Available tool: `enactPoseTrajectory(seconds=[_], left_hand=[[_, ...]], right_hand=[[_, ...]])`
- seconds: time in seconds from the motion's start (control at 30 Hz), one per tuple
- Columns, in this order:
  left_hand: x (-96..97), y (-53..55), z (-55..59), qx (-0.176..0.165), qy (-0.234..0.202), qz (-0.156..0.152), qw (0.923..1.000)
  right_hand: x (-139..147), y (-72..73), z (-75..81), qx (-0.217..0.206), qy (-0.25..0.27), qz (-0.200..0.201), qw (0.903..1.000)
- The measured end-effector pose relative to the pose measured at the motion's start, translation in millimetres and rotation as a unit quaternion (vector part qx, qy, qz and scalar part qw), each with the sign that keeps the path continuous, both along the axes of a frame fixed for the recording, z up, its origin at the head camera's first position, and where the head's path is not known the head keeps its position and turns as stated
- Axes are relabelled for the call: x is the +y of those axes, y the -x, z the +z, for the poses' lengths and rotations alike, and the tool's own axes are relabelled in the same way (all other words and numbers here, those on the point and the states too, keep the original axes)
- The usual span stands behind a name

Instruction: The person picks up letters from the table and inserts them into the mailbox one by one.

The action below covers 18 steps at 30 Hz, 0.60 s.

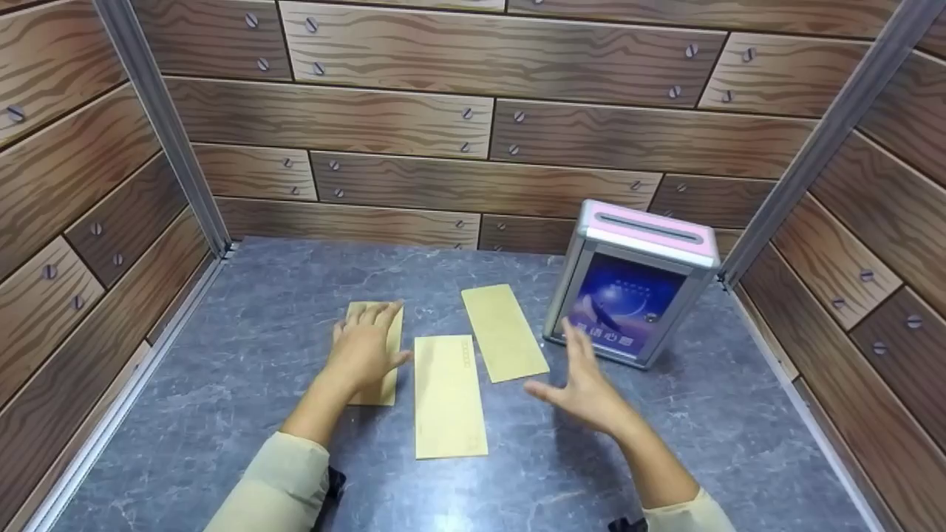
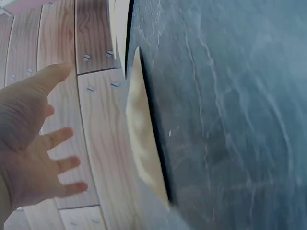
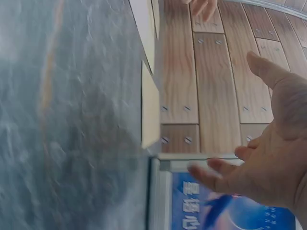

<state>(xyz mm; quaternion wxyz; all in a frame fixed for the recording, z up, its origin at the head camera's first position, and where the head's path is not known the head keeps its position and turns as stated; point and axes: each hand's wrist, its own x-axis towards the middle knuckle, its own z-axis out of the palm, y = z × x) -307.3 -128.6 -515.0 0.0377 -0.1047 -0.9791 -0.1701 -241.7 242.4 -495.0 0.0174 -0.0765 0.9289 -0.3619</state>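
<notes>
Three yellow paper envelopes lie on the grey marbled table. My left hand (image 1: 363, 353), fingers spread, hovers over the left envelope (image 1: 380, 388) and hides much of it. In the left wrist view a gap shows between that hand (image 2: 36, 139) and the envelope (image 2: 143, 134). The middle envelope (image 1: 449, 399) lies lengthwise between my hands. Tilted beyond it is the right envelope (image 1: 505, 332). My right hand (image 1: 587, 388) holds nothing, its fingers extended in the air just in front of the slotted box (image 1: 628, 295). In the right wrist view its fingers overlap the box front (image 3: 192, 206).
The box stands upright at the back right, with a pink top, a long slot (image 1: 649, 227) and a small lock (image 1: 650, 318) on its blue front. Wood-print panels (image 1: 399, 118) enclose the table (image 1: 259, 325) at the back and both sides, with metal posts (image 1: 166, 118) at the corners.
</notes>
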Motion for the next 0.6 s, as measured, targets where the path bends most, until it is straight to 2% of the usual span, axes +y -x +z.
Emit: enactPoseTrajectory(seconds=[0.1,0.2,0.27,0.4,0.5,0.6], left_hand=[[-2.7,9.7,-1.6,-0.01,-0.035,-0.012,0.9993],[-2.9,19.0,-6.8,-0.034,-0.09,-0.03,0.9949],[-3.3,25.5,-9.4,-0.055,-0.136,-0.046,0.9881],[-4.4,36.4,-14.5,-0.108,-0.213,-0.076,0.968],[-4.9,42.3,-18.9,-0.145,-0.24,-0.086,0.956],[-4.9,46.7,-22.2,-0.168,-0.244,-0.095,0.9503]], right_hand=[[-10,2.4,-7.7,-0.016,0.049,0.014,0.9986],[-19,-0.4,-18.4,-0.037,0.093,0.023,0.9947],[-25,-1.4,-24.1,-0.054,0.122,0.034,0.9904],[-35,-4.4,-31.5,-0.1,0.157,0.063,0.9805],[-42,-7.6,-36.0,-0.129,0.157,0.089,0.9751],[-49,-10.2,-40.0,-0.144,0.151,0.109,0.9718]])
